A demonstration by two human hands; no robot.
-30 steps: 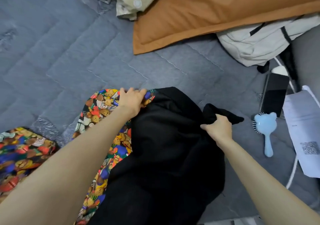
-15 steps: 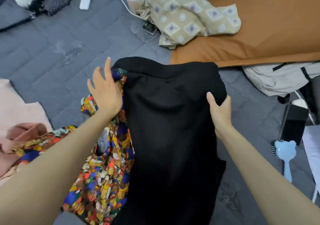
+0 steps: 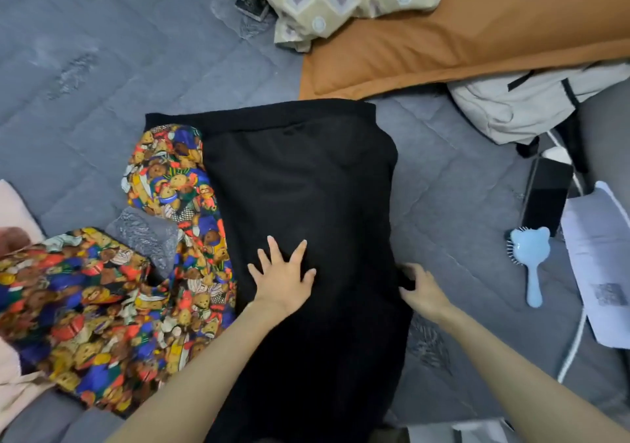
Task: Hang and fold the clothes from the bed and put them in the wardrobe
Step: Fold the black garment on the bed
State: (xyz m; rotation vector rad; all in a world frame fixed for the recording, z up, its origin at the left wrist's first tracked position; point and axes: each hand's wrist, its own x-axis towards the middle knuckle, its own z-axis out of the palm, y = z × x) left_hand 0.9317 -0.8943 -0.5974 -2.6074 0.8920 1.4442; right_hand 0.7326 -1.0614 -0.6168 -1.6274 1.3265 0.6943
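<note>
The left hand [image 3: 283, 282] lies flat, fingers spread, on the black garment [image 3: 300, 176]. The right hand [image 3: 424, 291] pinches the garment's right edge. The garment lies spread on the bed [image 3: 102, 67], long axis running away from the person, its straight far edge just short of the orange pillow [image 3: 477, 33].

You are getting soft, even light with faint shadows and no glare; edges are bending from the wide lens, and the left border is smearing slightly.
</note>
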